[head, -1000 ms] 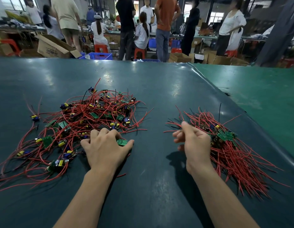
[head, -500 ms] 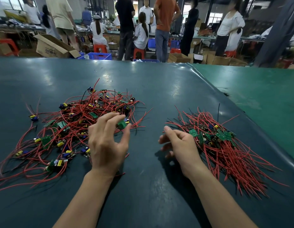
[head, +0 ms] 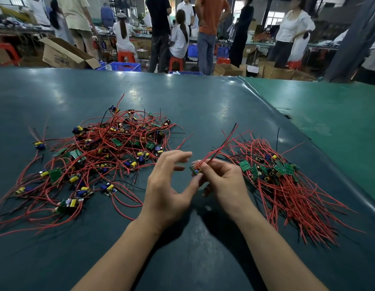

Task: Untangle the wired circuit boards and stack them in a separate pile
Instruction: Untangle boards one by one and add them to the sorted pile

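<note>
A tangled heap (head: 102, 156) of small green circuit boards with red and black wires lies on the left of the dark table. A tidier pile (head: 283, 181) with wires trailing toward me lies on the right. Between them, above the table, my right hand (head: 222, 181) pinches one small board (head: 195, 170), whose red wires (head: 222, 143) stick up and to the right. My left hand (head: 167, 185) hovers just left of that board with fingers spread, thumb near it, holding nothing.
The dark green mat (head: 182, 248) ends at a raised edge (head: 308, 148) on the right, beside a lighter green table (head: 339, 114). Beyond the far edge stand several people, a cardboard box (head: 64, 53), blue crates and red stools.
My left hand lifted a board out of the tangled heap and carried it right. My right hand left the right pile, moved in and took hold of the board; my left hand's fingers released it.
</note>
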A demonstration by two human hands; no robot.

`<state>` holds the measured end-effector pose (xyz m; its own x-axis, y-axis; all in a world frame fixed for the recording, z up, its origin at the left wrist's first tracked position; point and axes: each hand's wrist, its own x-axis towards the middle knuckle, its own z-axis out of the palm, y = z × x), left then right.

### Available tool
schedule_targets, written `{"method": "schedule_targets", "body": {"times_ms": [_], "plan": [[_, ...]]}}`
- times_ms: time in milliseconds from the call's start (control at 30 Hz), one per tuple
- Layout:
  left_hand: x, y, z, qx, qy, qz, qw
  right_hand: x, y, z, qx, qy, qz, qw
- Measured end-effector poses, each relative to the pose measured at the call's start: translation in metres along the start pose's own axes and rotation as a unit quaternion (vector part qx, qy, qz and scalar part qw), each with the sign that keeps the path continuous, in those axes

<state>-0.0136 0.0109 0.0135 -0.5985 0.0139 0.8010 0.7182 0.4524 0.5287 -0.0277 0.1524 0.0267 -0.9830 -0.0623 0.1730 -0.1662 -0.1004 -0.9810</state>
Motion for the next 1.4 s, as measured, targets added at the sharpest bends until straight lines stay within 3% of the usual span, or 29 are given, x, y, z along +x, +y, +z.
{"method": "schedule_targets", "body": {"times_ms": [100, 200, 333, 433, 500, 633, 900, 1100, 1333, 1400], "plan": [[0.001, -0.003, -0.001, -0.019, -0.022, -0.104, 0.994, -0.001, 0.002, -0.002, -0.101, 0.032, -0.035, 0.994], [0.003, -0.007, -0.001, -0.070, -0.031, -0.219, 0.973, -0.003, 0.004, 0.001, -0.119, 0.040, -0.033, 0.992], [0.009, -0.014, -0.001, -0.216, 0.020, -0.341, 0.914, 0.001, 0.000, 0.004, 0.007, 0.083, 0.024, 0.996], [0.010, -0.014, -0.002, -0.335, 0.029, -0.387, 0.858, 0.003, -0.004, 0.001, 0.118, 0.105, 0.088, 0.983], [0.009, -0.014, -0.001, -0.360, 0.018, -0.395, 0.845, 0.002, -0.003, 0.001, 0.138, 0.101, 0.106, 0.980], [0.008, -0.014, -0.002, -0.300, -0.005, -0.365, 0.881, 0.000, 0.001, 0.005, 0.067, 0.082, 0.092, 0.990], [0.009, -0.008, -0.003, -0.274, -0.044, -0.337, 0.900, 0.006, -0.003, -0.001, 0.107, 0.145, 0.097, 0.979], [0.009, -0.013, -0.007, -0.320, -0.060, -0.344, 0.881, 0.008, -0.003, -0.007, 0.131, 0.171, 0.077, 0.973], [0.010, -0.015, -0.008, -0.414, -0.046, -0.383, 0.825, 0.008, 0.001, -0.005, 0.116, 0.202, 0.048, 0.971], [0.010, -0.014, -0.008, -0.392, -0.055, -0.380, 0.836, 0.006, 0.003, -0.002, 0.114, 0.205, 0.036, 0.972]]}}
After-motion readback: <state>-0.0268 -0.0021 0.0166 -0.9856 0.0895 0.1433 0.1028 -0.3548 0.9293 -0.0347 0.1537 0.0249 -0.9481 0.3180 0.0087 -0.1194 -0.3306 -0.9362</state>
